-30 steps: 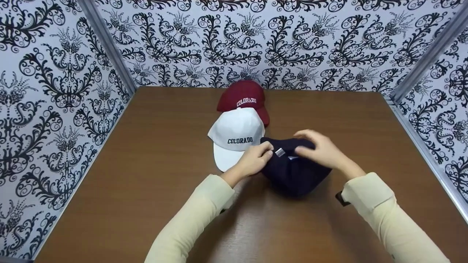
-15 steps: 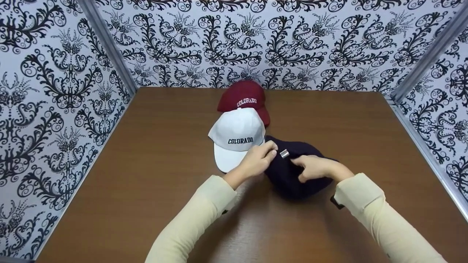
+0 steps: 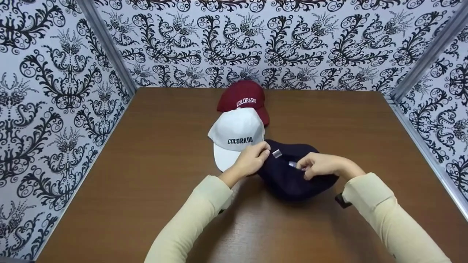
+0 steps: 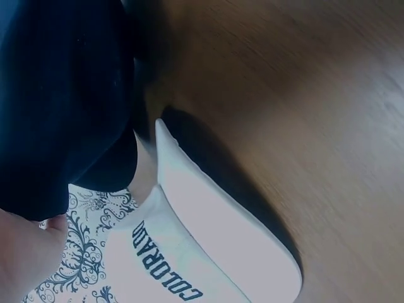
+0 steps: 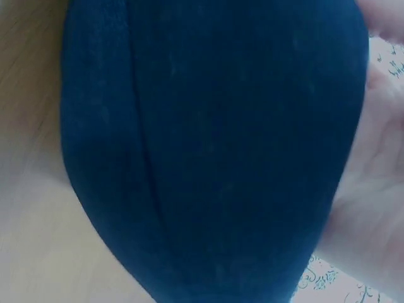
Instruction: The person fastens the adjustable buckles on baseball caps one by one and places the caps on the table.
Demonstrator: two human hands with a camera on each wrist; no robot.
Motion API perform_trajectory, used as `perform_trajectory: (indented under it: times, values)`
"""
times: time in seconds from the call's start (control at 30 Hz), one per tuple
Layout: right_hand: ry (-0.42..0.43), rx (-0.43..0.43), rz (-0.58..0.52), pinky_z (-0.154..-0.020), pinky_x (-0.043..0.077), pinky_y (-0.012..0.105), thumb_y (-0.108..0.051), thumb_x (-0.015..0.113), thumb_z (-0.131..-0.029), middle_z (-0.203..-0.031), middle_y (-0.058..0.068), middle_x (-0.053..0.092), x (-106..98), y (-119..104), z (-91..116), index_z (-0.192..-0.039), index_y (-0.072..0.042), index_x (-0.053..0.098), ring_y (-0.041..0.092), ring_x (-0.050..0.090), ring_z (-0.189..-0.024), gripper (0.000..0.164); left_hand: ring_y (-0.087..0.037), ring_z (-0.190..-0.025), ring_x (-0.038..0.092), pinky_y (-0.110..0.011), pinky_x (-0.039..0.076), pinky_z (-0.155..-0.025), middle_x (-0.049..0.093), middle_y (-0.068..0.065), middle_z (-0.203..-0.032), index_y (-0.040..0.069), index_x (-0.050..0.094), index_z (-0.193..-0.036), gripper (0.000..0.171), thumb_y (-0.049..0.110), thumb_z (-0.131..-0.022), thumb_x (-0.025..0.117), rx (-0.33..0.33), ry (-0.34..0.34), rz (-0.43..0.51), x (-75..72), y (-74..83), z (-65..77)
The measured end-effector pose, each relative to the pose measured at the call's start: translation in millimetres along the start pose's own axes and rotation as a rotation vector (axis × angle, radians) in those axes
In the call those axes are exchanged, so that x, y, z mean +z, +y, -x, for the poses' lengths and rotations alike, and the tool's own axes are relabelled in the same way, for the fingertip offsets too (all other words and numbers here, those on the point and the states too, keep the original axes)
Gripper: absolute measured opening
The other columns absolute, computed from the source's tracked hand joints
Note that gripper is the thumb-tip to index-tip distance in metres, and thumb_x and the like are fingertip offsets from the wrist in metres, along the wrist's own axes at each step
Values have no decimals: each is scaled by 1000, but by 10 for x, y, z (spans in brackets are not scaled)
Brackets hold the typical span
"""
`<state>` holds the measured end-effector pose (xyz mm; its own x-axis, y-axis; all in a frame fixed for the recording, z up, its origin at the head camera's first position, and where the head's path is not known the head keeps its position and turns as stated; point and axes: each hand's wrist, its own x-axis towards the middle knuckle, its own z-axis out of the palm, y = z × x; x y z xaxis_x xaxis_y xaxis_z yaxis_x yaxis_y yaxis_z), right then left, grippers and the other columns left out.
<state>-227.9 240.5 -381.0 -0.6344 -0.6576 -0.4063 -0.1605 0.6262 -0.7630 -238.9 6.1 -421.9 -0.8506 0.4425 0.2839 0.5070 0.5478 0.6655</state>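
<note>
A navy cap [image 3: 283,184] is held tilted above the table, its opening turned up and a silver buckle [image 3: 277,153] near the edge. At its left edge, my left hand [image 3: 251,159] pinches the fabric between thumb and fingers. My right hand [image 3: 323,165] has its curled fingers inside the opening, gripping the cap's inner side; the fingertips are partly hidden. A pale label [image 3: 292,164] shows just left of them. In the right wrist view the navy cap [image 5: 233,139] covers most of the picture, with the right hand [image 5: 369,183] along one side.
A white cap [image 3: 237,129] lettered COLORADO lies left of the navy one, partly behind the left hand. Behind it, a red cap [image 3: 243,95] with the same word sits farther back. Patterned panels [image 3: 234,40] enclose the brown table [image 3: 146,164].
My right hand has moved from above the navy cap down into its opening, and its fingers have curled. The navy cap has shifted and tilted slightly; the left hand keeps its hold.
</note>
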Motion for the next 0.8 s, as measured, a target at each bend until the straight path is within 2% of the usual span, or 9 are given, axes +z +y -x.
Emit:
perform_trajectory:
  times: [0.17,0.33,0.5,0.6,0.7,0.8]
  values:
    - [-27,-48,-48,-50,29,16,-6,62,-75,-53,-12,35,-39,-2,37,-90,7,58,0,30,-47,20,-17,-76,56,-25,43,-71,64,-4,-83,8,58,-87,12,15,-87,49,8,0,25,18,-32,3]
    - [-112,-108,-50,-48,31,15,-7,63,-75,-56,-13,44,-15,-32,35,-80,8,57,-1,37,-49,18,-14,-75,53,-22,40,-71,62,-6,-81,5,57,-83,12,13,-86,49,21,-19,107,32,18,-4]
    - [-197,-199,-83,-44,29,14,-4,61,-76,-54,-15,41,32,-65,14,-67,10,51,-3,35,-47,19,-9,-72,49,-18,38,-68,59,-5,-78,5,57,-82,13,14,-87,48,18,-65,186,20,121,-1]
    - [-210,-215,-103,-46,31,14,-4,61,-77,-56,-16,43,30,-80,15,-69,11,52,-3,36,-50,19,-8,-70,47,-18,37,-67,57,-4,-75,5,57,-81,14,13,-87,48,26,-87,187,14,156,4]
    - [-145,-214,-101,-56,39,15,-9,60,-80,-68,-13,54,1,-88,18,-81,9,59,-2,46,-61,18,-8,-70,46,-17,36,-66,56,-5,-74,3,58,-81,13,12,-87,49,38,-108,172,11,166,11]
    - [35,-185,-80,-69,44,19,-17,58,-84,-85,-2,62,-43,-89,8,-95,4,62,4,53,-76,24,-8,-70,46,-17,36,-66,57,-5,-75,4,58,-81,13,12,-86,50,41,-119,165,9,170,16]
